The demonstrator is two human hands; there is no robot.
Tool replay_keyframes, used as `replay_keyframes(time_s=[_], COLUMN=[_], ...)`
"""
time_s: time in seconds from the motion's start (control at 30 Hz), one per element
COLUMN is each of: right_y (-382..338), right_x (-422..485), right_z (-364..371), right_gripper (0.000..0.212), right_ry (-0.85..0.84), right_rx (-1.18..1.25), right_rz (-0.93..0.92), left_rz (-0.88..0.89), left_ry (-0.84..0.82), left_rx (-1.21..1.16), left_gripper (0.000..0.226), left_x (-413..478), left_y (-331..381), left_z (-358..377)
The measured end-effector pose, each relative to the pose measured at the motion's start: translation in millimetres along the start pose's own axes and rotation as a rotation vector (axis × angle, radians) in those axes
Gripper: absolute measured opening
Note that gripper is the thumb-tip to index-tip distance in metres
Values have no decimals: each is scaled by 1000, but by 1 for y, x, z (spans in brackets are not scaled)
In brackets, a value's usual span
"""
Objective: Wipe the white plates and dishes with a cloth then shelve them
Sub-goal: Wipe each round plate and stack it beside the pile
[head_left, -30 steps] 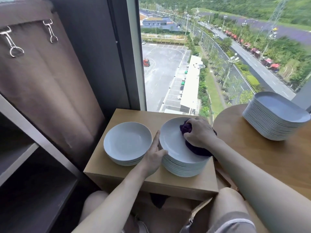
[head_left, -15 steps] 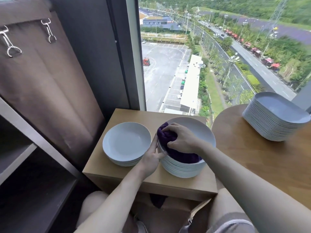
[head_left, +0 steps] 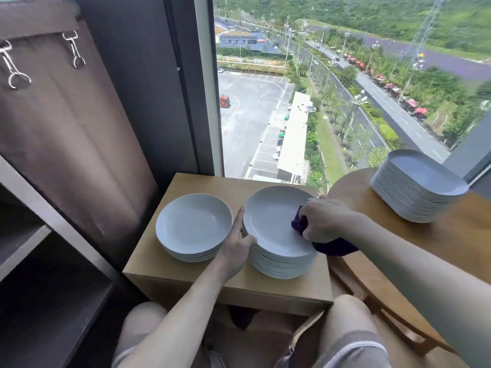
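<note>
The right hand point(head_left: 326, 221) clenched a dark purple cloth point(head_left: 335, 247) on the right rim of the top white round ceramic plate point(head_left: 271, 221), which sat on a low wooden table point(head_left: 186, 277). The left hand point(head_left: 236, 248) pinched the plate's left rim and was nearer the dark shelving point(head_left: 26, 243) on the far left.

I've got square wooden table point(head_left: 186, 277), two white plate piles on it side by side: shorter stack point(head_left: 194, 227) left, taller stack point(head_left: 273, 224) right. Alongside, round table point(head_left: 438, 240) carrying oblong dishes stack point(head_left: 417, 181).

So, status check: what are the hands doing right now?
Left hand holds the top plate by its rim. Right hand grips the cloth, pressed on that plate's right side. Nothing in the way.
</note>
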State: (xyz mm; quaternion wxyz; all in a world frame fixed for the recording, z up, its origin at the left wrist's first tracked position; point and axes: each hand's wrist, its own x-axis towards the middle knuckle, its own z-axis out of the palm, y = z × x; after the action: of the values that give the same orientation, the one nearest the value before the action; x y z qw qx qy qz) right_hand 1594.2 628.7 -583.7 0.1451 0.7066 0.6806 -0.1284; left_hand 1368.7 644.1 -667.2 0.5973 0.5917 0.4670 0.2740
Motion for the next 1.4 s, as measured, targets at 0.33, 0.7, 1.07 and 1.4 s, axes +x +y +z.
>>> replay_keyframes(time_s=[0.33,0.7,1.07,1.4], right_y=[-24,-66,-6,-26], right_x=[57,20,3,59], right_z=[7,29,10,10], right_gripper=[36,33,20,35], right_ry=[249,296,192,346], right_rx=[-66,59,-38,-21], right_rz=[14,-314,36,5], left_rz=[-37,-22,-1,-42], left_ry=[-32,-40,75,-1], left_rx=[8,7,64,4], left_gripper=[84,85,85,82], left_x=[3,1,3,5], left_y=[3,0,-1,4], left_z=[-2,-6,8,2])
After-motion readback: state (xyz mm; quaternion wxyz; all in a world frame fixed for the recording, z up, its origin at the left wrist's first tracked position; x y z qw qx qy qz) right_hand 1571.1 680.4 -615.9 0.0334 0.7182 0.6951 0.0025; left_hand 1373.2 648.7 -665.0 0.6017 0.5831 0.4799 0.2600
